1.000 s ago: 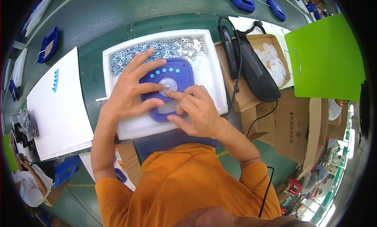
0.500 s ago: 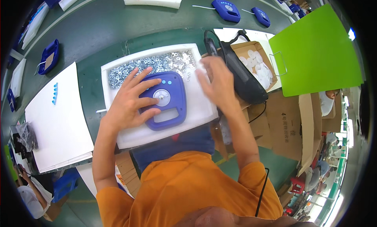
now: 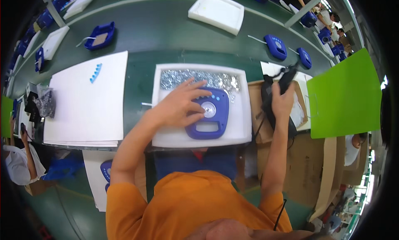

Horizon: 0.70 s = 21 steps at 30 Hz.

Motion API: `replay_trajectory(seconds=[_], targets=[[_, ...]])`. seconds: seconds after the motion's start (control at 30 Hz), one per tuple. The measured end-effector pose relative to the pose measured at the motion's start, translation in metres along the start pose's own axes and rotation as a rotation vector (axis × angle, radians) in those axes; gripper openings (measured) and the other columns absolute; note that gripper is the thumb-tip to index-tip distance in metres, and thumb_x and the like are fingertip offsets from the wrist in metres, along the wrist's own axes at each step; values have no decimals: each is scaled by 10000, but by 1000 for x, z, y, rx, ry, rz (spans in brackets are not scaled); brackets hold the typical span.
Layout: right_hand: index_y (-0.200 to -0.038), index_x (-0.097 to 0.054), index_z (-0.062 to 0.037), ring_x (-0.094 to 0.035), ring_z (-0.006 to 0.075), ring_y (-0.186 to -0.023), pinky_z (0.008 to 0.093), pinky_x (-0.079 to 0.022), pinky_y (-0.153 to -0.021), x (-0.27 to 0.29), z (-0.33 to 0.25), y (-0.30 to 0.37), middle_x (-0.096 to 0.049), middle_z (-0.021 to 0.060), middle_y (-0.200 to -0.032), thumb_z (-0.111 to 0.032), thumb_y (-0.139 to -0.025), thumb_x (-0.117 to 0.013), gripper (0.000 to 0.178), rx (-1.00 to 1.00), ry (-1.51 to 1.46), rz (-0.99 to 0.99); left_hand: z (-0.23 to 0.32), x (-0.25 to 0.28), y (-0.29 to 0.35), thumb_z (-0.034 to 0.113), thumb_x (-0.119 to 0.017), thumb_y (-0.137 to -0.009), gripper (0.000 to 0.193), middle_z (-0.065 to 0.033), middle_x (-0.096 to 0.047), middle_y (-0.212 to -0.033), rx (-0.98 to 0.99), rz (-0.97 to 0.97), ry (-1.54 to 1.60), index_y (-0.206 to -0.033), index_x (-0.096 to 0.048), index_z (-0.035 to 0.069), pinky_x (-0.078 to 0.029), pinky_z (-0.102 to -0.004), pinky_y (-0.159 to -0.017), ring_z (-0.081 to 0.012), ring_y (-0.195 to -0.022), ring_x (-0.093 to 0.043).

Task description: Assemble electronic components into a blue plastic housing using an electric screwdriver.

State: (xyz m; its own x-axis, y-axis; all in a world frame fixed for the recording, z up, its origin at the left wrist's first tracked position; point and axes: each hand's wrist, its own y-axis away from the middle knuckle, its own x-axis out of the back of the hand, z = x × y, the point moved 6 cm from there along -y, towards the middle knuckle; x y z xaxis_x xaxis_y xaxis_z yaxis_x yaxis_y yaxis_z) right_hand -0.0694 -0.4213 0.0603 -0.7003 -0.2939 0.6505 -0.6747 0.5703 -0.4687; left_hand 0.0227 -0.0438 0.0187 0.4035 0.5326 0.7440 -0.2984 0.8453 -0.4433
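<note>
Left hand: your left hand (image 3: 179,106) is spread, not clenched, and rests over the left side of the housing, its fingertips by the disc.
Right hand: your right hand (image 3: 283,102) grasps a black tool (image 3: 287,79) above the cardboard box; motion blur hides its tip.
Blue housing: the blue housing (image 3: 221,115) lies face up in the white foam tray (image 3: 241,125), just below the metal pieces (image 3: 218,78).
Clear disc: the clear disc (image 3: 210,110) sits mid-face on the housing; something bright shows at its centre, too small to identify.
Disc risk: it could shift off centre, I judge, if your fingertips drag sideways or lift unevenly.
Housing risk: only your left hand steadies it, so a one-sided push could turn it on the smooth foam.
Tool risk: with the black pouch (image 3: 268,102) so close beneath, a strap could snag the tool and jerk your wrist.
Box risk: a low swing could knock the cardboard box (image 3: 255,90) and spill its white discs (image 3: 297,112) on the surface (image 3: 140,76).
Metal risk: nudging the housing upward could scatter loose pieces under its edge, leaving it tilted.
</note>
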Motion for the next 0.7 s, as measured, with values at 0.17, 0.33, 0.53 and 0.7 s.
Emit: replay_trajectory(seconds=[0.17, 0.33, 0.53, 0.7], targets=[[-1477, -586, 12, -709, 251, -977, 411, -569, -944, 39, -81, 22, -723, 126, -1067, -132, -1127, -671, 387, -211, -971, -113, -4, 9, 5, 104, -722, -801, 293, -137, -734, -1527, 39, 10, -36, -1013, -923, 129, -297, -660, -1413, -399, -1637, -511], [-1367, -613, 36, -657, 218, -736, 378, -581, -719, 4, -104, 79, -661, 90, -892, -29, -1084, -728, 312, -296, -1287, -201, -6, 3, 3, 80, -697, -777, 331, -137, -744, -1510, 44, -4, -44, -1016, -922, 124, -302, -641, -1421, -391, -1640, -508], [-1224, -642, 10, -727, 197, -698, 337, -607, -640, -36, -161, 93, -703, 90, -924, 8, -1012, -875, 315, -9, -1315, -259, -8, -1, 7, -10, -711, -741, 368, -118, -734, -1530, 45, 39, -17, -1009, -919, 133, -307, -659, -1416, -398, -1643, -505], [-1238, -648, 3, -743, 182, -726, 303, -600, -632, -57, -183, 91, -711, 93, -951, -1, -990, -912, 362, 89, -1289, -296, -7, -2, 6, -8, -727, -742, 360, -115, -726, -1529, 27, 43, -10, -1005, -919, 144, -325, -664, -1405, -406, -1628, -519]])
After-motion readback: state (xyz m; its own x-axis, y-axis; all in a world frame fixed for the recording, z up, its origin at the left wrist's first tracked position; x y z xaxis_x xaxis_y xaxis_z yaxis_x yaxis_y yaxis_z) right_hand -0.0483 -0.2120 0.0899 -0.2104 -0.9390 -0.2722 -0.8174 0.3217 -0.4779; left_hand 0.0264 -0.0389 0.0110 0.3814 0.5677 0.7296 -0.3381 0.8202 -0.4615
